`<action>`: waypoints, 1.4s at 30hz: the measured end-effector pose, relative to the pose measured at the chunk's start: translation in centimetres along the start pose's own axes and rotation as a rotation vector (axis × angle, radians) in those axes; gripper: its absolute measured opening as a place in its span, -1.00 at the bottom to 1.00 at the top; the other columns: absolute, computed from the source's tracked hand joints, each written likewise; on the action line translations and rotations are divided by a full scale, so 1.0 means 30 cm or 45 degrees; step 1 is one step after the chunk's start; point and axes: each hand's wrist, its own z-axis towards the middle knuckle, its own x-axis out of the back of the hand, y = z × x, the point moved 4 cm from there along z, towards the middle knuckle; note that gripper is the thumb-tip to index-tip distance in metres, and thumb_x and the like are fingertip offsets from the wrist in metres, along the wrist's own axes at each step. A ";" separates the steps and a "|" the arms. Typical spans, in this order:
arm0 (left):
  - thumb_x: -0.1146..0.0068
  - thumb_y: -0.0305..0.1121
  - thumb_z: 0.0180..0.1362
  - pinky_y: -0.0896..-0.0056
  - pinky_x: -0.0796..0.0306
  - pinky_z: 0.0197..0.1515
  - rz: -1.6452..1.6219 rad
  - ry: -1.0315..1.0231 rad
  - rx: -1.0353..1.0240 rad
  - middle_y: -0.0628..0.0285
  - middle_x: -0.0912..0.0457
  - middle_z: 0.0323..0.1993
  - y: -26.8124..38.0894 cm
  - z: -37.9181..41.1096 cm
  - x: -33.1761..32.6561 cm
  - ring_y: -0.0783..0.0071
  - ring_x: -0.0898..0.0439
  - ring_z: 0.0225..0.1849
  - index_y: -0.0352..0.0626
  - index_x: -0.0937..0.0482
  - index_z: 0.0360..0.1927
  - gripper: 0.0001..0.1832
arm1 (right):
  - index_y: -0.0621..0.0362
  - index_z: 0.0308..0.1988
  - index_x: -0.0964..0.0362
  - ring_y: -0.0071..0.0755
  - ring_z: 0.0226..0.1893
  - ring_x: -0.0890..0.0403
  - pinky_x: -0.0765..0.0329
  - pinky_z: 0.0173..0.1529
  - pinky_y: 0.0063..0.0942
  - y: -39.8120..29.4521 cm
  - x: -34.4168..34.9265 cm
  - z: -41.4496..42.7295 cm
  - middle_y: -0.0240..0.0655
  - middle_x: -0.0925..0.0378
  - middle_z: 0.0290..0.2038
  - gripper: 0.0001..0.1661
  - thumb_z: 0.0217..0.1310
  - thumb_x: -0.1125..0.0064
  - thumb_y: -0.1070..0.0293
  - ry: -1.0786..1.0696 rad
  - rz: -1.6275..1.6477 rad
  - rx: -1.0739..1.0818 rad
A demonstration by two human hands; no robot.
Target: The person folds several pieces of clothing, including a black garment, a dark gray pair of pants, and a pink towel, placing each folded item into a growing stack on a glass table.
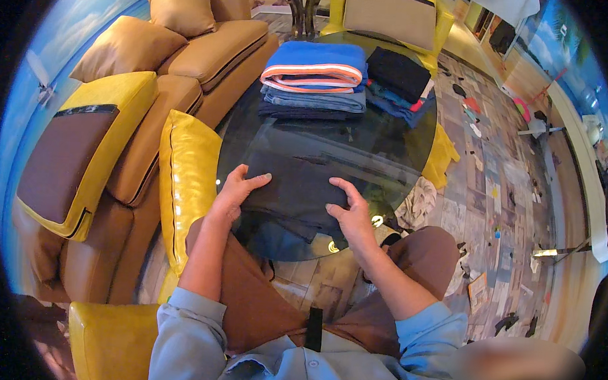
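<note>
A folded black garment lies before me at the near part of a dark oval glass table. At its left side is my left hand, thumb across the cloth and most other fingers hidden. My right hand holds the opposite side, with index finger and thumb on top and the remaining fingers out of sight. Farther back stands a stack with a blue folded textile edged in orange and white, over folded jeans. Beside that stack, a folded black cloth tops a second pile.
A brown sofa with cushions runs along the left. A yellow cushion leans close to the table. A yellow chair stands behind it. Crumpled pale cloth and yellow cloth are at the right. Small scattered items litter the wood-patterned floor.
</note>
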 end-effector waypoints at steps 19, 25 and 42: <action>-0.26 -0.47 0.16 0.11 -0.50 0.13 -0.626 -0.166 0.098 0.06 -0.50 0.18 -0.006 -0.044 -0.067 0.16 -0.58 0.08 -0.07 -0.09 0.46 -0.18 | 0.11 0.13 -0.44 -0.43 0.02 -0.52 -0.44 0.15 -0.47 -0.016 0.012 0.021 -0.31 -0.55 0.03 -0.42 0.05 -0.30 0.56 -0.164 -0.050 0.019; -0.21 -0.42 0.22 0.17 -0.51 0.12 -0.399 -0.091 -0.257 0.09 -0.50 0.17 0.161 -0.006 -0.079 0.23 -0.57 0.09 -0.11 -0.11 0.44 -0.24 | 0.12 0.11 -0.45 -0.35 0.11 -0.51 -0.39 0.24 -0.42 -0.171 0.061 0.151 -0.28 -0.53 0.10 -0.44 0.04 -0.27 0.56 -0.060 -0.199 0.317; -0.31 -0.62 0.01 0.26 -0.45 0.12 0.211 0.205 -0.603 0.13 -0.59 0.04 0.666 0.873 -0.156 0.26 -0.60 -0.02 -0.24 -0.33 0.26 -0.31 | 0.13 0.04 -0.56 -0.03 0.04 -0.61 -0.48 0.17 -0.25 -0.321 0.151 1.168 -0.01 -0.61 -0.01 -0.46 -0.02 -0.20 0.30 0.249 -0.712 0.561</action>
